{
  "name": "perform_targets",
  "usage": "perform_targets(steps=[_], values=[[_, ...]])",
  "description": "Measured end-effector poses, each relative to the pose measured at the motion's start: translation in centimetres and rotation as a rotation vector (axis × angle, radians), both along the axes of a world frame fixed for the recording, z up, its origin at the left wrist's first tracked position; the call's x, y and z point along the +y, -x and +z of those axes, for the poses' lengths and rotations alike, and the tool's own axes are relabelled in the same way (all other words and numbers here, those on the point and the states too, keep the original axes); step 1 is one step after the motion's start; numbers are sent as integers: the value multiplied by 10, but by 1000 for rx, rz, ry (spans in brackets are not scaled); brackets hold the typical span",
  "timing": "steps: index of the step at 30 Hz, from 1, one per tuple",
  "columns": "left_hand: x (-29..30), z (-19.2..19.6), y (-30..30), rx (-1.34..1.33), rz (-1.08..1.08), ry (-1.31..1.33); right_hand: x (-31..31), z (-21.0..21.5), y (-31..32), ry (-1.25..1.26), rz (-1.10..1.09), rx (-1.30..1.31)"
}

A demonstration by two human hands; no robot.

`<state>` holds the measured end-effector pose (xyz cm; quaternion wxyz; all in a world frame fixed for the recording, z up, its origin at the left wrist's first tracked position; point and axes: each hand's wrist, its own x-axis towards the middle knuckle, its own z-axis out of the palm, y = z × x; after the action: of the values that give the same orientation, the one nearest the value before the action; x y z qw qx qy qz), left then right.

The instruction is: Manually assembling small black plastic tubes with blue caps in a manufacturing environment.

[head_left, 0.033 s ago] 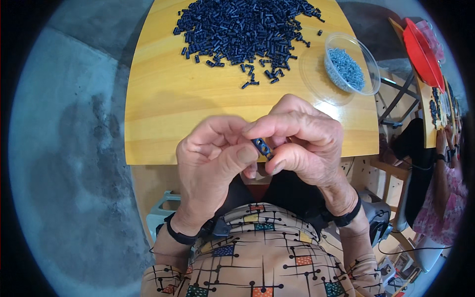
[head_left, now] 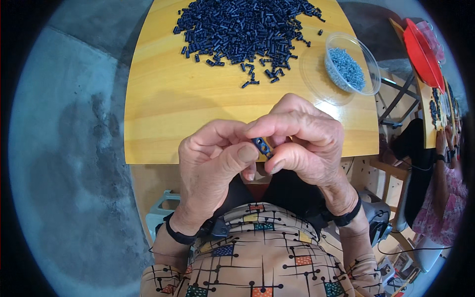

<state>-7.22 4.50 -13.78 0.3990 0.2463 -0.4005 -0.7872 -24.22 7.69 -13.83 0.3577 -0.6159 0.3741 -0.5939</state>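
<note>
A small black block-shaped part with round holes (head_left: 261, 145) is pinched between my two hands, over the table's near edge. My left hand (head_left: 210, 158) has its fingers curled, with the thumb tip against the part's left end. Its index fingertip is hidden behind my other hand. My right hand (head_left: 307, 136) arches over from the right, its index finger above the part and its thumb at the lower end. Whether a screw sits between the fingers I cannot tell. Past the hands lies a large heap of similar small black parts (head_left: 242, 29).
A clear round tub (head_left: 374, 74) of small silvery metal pieces (head_left: 347, 68) stands right on the yellow wooden table (head_left: 163, 123). Several loose black parts (head_left: 250, 83) lie before the heap. Farther right are a red basin (head_left: 420, 54) and another person's arm (head_left: 439, 183) at a second table.
My left hand has shifted very slightly, its knuckles a little lower and to the right. The right hand and the part look almost unmoved.
</note>
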Motion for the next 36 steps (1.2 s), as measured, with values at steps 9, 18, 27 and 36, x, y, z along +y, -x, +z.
perform_targets(steps=[9, 18, 27, 36], values=[[1, -2, 8, -8, -39, -110, -4, -2, 1, 71, -41, 211], [8, -4, 16, 64, 27, -188, -13, -16, 9, 127, 44, 246], [14, -11, 20, 133, -22, -235, -16, -14, 10, 109, 107, 210], [18, -18, 19, 249, -34, -334, -13, -15, 1, 95, 4, 152]])
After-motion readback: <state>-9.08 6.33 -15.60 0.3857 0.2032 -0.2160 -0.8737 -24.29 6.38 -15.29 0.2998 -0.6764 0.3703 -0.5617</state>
